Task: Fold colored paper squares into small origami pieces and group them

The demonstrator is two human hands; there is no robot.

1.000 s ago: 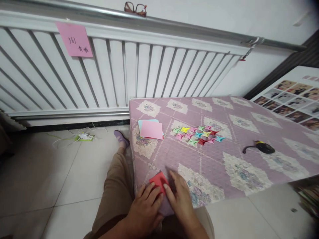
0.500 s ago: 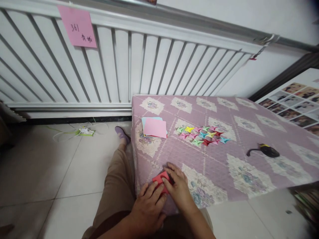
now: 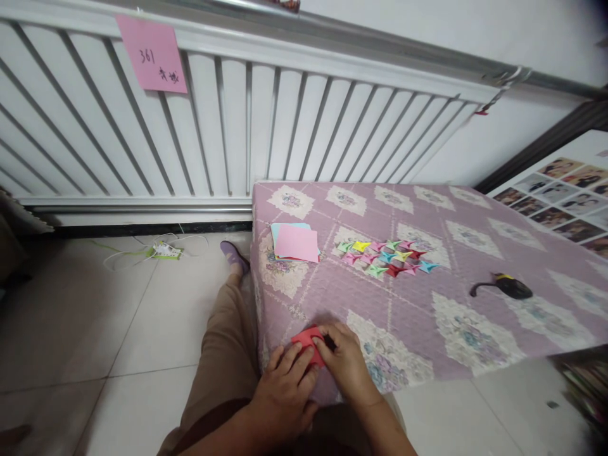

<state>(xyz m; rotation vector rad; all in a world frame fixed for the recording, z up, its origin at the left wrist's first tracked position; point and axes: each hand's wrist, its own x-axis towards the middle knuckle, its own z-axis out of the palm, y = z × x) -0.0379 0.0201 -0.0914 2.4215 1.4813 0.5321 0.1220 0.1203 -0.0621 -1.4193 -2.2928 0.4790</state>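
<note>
A folded piece of red paper [image 3: 305, 339] lies at the near edge of the cloth-covered surface, between my two hands. My left hand [image 3: 285, 386] is open, its spread fingers lying flat on the paper's near left part. At the right side, my right hand [image 3: 344, 358] has thumb and forefinger closed in a pinch on the paper's edge; its other fingers are curled and partly hidden. Farther off sits a group of small folded paper pieces [image 3: 387, 257] in several colours. Left of them is a stack of paper sheets [image 3: 297, 245], pink on top.
A purple floral cloth [image 3: 327, 294] covers the surface. On its right lies a black object with a thin curved arm [image 3: 513, 288]. Behind stands a white radiator [image 3: 285, 120] with a pink note [image 3: 154, 57]. A power strip with cords [image 3: 166, 252] rests on the floor.
My right hand's fingers have drawn in from the far side of the red paper to pinch its right edge. My left hand stays nearly in place.
</note>
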